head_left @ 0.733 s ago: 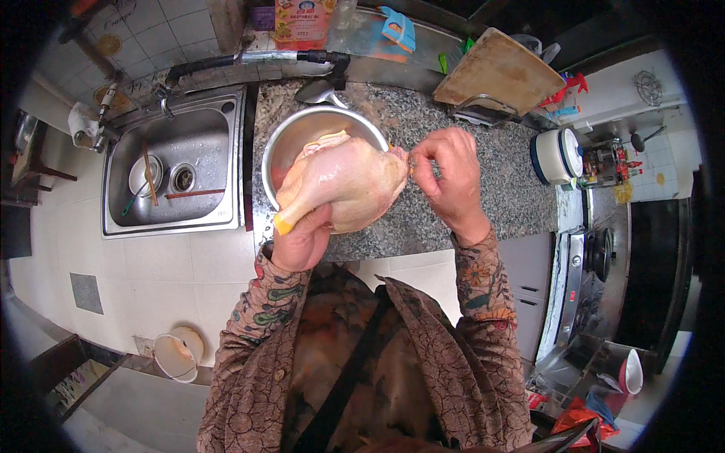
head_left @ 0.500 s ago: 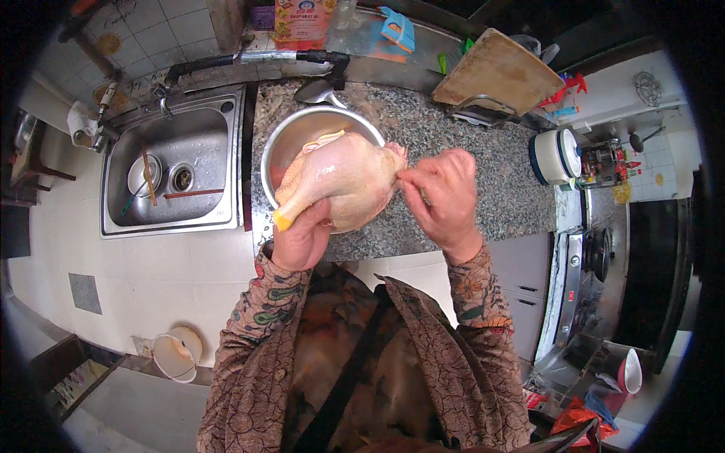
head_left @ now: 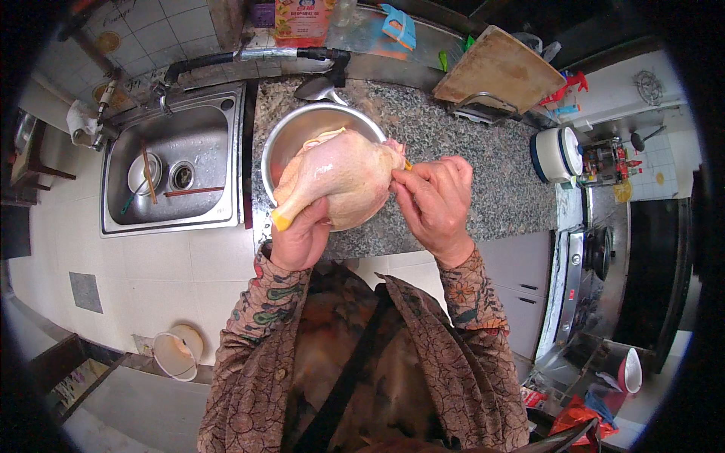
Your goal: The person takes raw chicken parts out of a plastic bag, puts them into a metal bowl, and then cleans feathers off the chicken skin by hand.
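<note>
For steadiness, I'd brace the poultry leg [head_left: 341, 175] with my left hand [head_left: 300, 238], clamped at seven o'clock; my right hand [head_left: 436, 201] pinches its three-o'clock edge.

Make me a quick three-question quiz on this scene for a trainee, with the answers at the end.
1. Which hand holds the raw, pale-pink poultry leg near its yellow tip?
2. True or false: two thin brown sticks rest in the rectangular stainless-steel sink.
3. In this view, the poultry leg overlaps which: a) round silver metal bowl, b) sink, c) pale bucket?
Key: 1. The left hand; 2. True; 3. a.
</note>
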The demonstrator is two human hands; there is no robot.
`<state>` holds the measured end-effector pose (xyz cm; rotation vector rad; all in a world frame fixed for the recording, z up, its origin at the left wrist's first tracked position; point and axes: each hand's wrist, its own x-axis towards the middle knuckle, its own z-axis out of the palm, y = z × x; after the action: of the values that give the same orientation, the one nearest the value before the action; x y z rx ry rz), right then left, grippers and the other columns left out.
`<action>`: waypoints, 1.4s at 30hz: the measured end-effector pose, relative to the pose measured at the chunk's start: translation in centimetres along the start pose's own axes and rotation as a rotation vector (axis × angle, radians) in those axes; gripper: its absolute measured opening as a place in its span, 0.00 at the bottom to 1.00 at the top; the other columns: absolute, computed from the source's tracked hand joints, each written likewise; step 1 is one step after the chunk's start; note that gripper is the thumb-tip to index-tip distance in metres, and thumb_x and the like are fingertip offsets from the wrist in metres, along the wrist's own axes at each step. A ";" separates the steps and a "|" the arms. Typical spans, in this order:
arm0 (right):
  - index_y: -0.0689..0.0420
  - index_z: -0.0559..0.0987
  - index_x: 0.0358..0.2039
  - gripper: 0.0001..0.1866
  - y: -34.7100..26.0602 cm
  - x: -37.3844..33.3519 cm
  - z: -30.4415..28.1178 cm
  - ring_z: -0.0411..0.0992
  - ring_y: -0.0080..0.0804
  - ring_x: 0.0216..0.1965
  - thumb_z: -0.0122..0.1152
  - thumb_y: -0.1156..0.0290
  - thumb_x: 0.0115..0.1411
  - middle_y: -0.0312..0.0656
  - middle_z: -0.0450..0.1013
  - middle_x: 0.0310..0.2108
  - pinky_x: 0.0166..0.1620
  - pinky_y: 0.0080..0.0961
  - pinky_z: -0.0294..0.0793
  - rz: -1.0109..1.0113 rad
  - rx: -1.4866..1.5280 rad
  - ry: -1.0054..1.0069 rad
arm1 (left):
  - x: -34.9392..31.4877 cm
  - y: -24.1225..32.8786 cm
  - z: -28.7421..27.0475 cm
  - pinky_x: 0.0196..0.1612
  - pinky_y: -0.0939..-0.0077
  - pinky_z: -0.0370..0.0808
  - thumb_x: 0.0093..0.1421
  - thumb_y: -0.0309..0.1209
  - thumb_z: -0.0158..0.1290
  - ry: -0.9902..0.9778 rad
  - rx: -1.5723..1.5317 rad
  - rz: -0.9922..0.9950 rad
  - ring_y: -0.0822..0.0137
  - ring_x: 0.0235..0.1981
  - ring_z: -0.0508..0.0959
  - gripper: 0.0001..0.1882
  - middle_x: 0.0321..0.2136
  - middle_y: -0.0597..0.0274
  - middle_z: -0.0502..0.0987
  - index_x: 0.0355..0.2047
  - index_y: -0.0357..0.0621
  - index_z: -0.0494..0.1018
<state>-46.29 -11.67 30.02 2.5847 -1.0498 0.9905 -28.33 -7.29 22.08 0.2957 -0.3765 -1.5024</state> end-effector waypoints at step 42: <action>0.53 0.75 0.26 0.08 0.0 1.1 0.0 0.66 0.30 0.29 0.63 0.74 0.44 0.33 0.67 0.27 0.43 0.36 0.61 -0.033 -0.040 -0.003 | 0.8 -0.1 0.2 0.56 0.64 0.61 0.56 0.29 0.53 0.045 0.028 0.004 0.62 0.53 0.66 0.22 0.49 0.61 0.68 0.51 0.42 0.64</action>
<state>-45.76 -12.28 30.75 2.5635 -1.0136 0.9479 -28.49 -8.12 22.28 0.3501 -0.3628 -1.4851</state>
